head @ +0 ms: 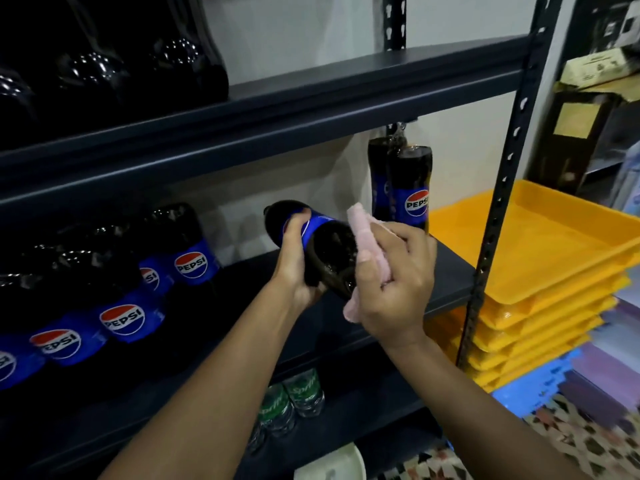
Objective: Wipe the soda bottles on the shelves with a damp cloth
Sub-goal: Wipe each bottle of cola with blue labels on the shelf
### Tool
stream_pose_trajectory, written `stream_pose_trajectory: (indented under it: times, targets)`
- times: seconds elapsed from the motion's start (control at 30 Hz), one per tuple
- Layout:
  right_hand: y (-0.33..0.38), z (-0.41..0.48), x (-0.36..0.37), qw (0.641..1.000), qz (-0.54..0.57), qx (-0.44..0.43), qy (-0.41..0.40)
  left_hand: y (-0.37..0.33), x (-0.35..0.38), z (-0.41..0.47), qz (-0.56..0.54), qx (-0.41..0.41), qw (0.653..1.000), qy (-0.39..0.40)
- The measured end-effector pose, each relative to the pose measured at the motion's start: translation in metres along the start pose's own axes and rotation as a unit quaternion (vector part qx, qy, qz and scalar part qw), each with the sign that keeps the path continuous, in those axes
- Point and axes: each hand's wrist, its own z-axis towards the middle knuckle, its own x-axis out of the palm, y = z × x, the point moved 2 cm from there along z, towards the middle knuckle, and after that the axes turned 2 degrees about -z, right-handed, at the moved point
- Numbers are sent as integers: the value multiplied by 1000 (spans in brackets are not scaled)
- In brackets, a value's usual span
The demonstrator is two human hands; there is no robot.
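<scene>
The fingers [300,218] of the left hand [294,252] curl round the blue label of a Pepsi bottle [330,249] and grip it from the left side. The bottle lies tilted, almost on its side, in the air above the middle shelf [450,271]. One dark end points far and left, the other near and right.

The right hand [394,282] holds a pink cloth [362,230]. Its fingers are bent over the fold and its thumb presses the cloth against the near end of the bottle. One end of the cloth sticks up above the hand and another corner hangs out below it. Whether the cloth is damp cannot be told.

Just beyond the right hand, two upright Pepsi bottles [414,188] stand at the right end of the same shelf, near the wall. At the left end of that shelf a row of Pepsi bottles [121,318] stands close together, labels facing out. The top shelf [346,84] carries more dark bottles [104,71], seen only in shadow. On the shelf below, near the forearms, stand green-labelled Sprite bottles [294,396].

Right of the rack's dark upright post [498,202] is a stack of yellow trays [540,265]. They rest on flat blue and purple things, above a patterned floor [588,445].
</scene>
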Motion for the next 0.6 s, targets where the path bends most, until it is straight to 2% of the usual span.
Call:
stream_pose_trajectory:
  times: [0.1, 0.17, 0.23, 0.3, 0.37, 0.43, 0.47, 0.53, 0.6]
  targets:
    - [-2, -3, 5, 979, 60, 192, -6, -2, -8, 2, 44, 25, 998, -30]
    - [-2, -13, 11, 937, 129, 324, -14, -3, -16, 4, 85, 53, 993, -60]
    - [-6, -25, 19, 889, 183, 419, -17, -9, -22, 4, 115, 99, 982, -116]
    - [-14, -35, 30, 816, 249, 521, -14, -13, -29, 5, 150, 136, 963, -177]
    - [-22, -43, 43, 699, 364, 615, -5, -18, -39, 5, 219, 177, 933, -225]
    - [-31, -54, 55, 596, 467, 653, 18, -19, -49, 4, 289, 211, 899, -254]
    - [-36, -62, 59, 565, 497, 658, 34, -18, -53, 2, 312, 224, 885, -262]
    - [-43, -76, 63, 537, 510, 669, 71, -19, -60, -6, 346, 249, 862, -273]
    - [-55, -83, 65, 530, 501, 678, 93, -19, -68, -13, 373, 268, 844, -278]
